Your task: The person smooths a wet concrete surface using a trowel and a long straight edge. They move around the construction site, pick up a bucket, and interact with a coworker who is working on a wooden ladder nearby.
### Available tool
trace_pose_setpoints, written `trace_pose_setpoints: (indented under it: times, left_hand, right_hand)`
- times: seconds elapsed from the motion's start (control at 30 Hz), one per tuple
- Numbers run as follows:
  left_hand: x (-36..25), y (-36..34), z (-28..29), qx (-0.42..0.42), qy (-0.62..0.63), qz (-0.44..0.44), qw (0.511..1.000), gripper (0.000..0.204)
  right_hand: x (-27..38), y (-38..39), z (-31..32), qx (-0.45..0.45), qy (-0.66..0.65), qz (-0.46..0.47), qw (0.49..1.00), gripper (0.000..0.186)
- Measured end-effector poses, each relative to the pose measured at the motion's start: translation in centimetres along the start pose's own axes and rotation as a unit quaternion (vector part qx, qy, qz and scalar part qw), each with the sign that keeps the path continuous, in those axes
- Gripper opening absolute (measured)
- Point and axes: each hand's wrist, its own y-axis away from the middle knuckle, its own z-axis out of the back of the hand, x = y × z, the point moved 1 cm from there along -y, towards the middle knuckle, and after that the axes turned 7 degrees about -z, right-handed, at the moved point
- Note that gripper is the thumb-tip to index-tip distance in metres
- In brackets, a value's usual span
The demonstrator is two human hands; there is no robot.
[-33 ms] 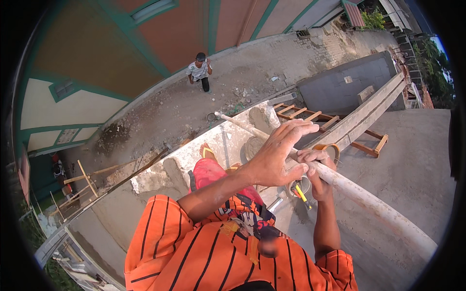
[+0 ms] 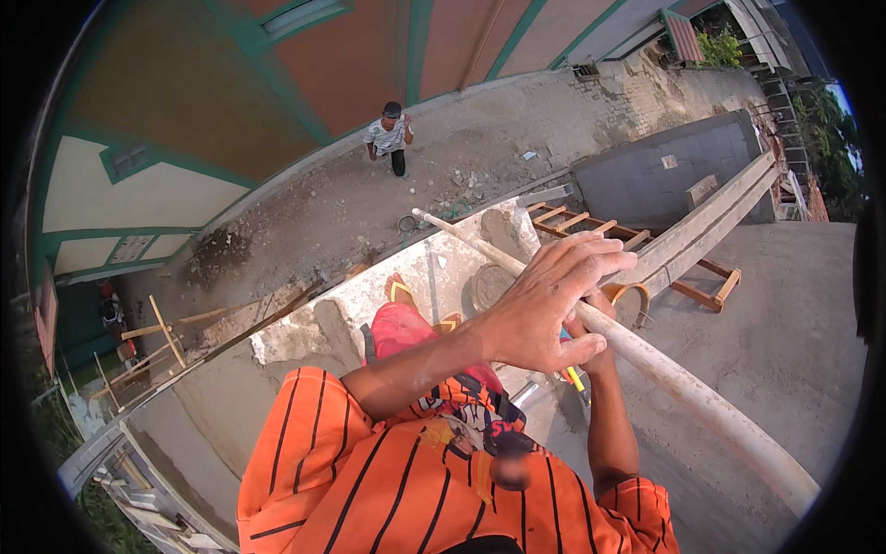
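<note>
A long pale pipe point(image 2: 701, 399), dirty and speckled, slants from a far ledge to the lower right. Over its middle lies my left hand point(image 2: 540, 309), fingers stretched out and thumb apart below, so it is open. Behind it, my right hand point(image 2: 600, 346) is closed round the pipe; most of its fingers are hidden by the left hand. Just below the hands is a yellow-handled tool point(image 2: 576, 380), partly covered by my right forearm. Beside the pipe, close to my right hand, an orange-brown ring-like rim point(image 2: 631, 294) shows.
My sandalled foot point(image 2: 399, 291) rests on a mortar-smeared concrete ledge point(image 2: 369, 300). Beyond its edge, a person point(image 2: 388, 138) stands on the rubble-strewn ground well below. A wooden ladder point(image 2: 591, 224) and a long plank point(image 2: 711, 222) lie to the right, near a grey block wall point(image 2: 664, 166).
My left hand has come further right and now covers most of my right hand, which has slid slightly up and back along the pipe. The view has shifted a little.
</note>
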Motion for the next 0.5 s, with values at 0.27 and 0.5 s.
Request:
trace_pose_setpoints:
  times: [0.27,0.5]
  left_hand:
    - [2.4,3.7,-1.2,0.208,0.01,0.033,0.978,0.036]
    - [15.9,11.1,-0.1,0.18,-0.151,0.212,0.949,0.031]
  right_hand:
    - [-8.8,-7.3,-11.9,0.098,-0.006,-0.086,0.991,0.045]
    - [-15.0,-1.3,-7.4,0.075,-0.308,-0.46,0.83,0.04]
